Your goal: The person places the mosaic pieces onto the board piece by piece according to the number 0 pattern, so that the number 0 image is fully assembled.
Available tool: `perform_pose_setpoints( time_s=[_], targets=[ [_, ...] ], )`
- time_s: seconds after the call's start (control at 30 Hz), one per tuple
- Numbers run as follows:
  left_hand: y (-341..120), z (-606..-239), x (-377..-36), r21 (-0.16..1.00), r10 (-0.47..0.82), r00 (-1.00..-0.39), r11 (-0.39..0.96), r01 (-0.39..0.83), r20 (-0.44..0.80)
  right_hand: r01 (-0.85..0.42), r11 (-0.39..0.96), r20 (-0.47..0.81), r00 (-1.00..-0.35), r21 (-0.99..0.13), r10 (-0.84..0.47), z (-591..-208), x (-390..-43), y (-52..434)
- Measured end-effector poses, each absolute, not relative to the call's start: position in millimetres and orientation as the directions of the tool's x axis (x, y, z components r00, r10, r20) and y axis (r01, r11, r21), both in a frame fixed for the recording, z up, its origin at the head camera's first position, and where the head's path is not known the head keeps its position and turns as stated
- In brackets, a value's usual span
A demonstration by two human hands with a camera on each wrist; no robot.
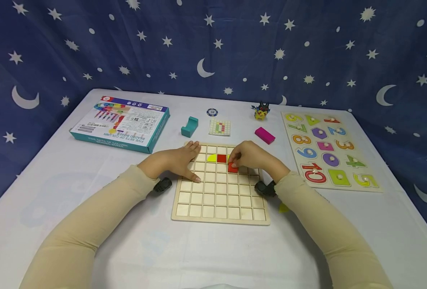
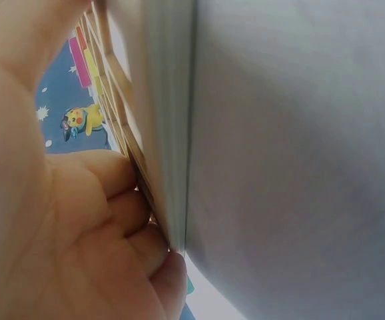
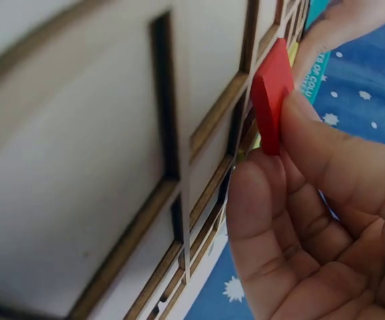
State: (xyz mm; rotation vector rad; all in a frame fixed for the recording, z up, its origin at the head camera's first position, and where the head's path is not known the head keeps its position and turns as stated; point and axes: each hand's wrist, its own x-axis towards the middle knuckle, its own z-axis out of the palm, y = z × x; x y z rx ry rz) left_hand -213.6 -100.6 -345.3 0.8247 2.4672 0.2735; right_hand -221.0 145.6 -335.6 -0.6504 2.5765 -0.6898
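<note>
over the grid board (image 1: pixel 220 200), right hand (image 1: pixel 251 158) pinches a red tile (image 1: pixel 232 168), partly hidden by fingers; left hand (image 1: pixel 175 160) lies flat, fingers straight, on the board's left edge.

a white tablecloth (image 1: pixel 90 192) covers the table, and a dark blue backdrop (image 1: pixel 235 44) printed with stars and moons hangs behind it. far left lies a teal beaded-boxes toy box (image 1: pixel 121 123). along the back edge sit a teal block (image 1: pixel 190 126), a poker chip (image 1: pixel 212 112), a small pattern card (image 1: pixel 219 127), a yellow figurine (image 1: pixel 261 111) and a magenta block (image 1: pixel 265 135). a number puzzle board (image 1: pixel 328 150) lies at the right.
</note>
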Motion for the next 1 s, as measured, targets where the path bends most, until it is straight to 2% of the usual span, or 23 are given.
perform_pose_setpoints(
  time_s=[0.37,0.67,1.0],
  targets=[
    [-100.6,-344.4,-212.8,0.344,0.605,-0.681,0.796,0.498,-0.413,-0.372,0.794,-0.269,-0.8,-0.481,-0.537,-331.4,-219.2,140.7],
    [-100.1,-343.5,-212.4,0.349,0.607,-0.679,0.794,0.499,-0.413,-0.334,0.823,-0.262,-0.834,-0.46,-0.485,-317.6,-219.1,153.9],
    [-99.8,-343.0,-211.7,0.347,0.604,-0.68,0.797,0.495,-0.416,-0.271,0.851,-0.298,-0.853,-0.45,-0.429,-314.4,-219.9,189.2]
  ],
)
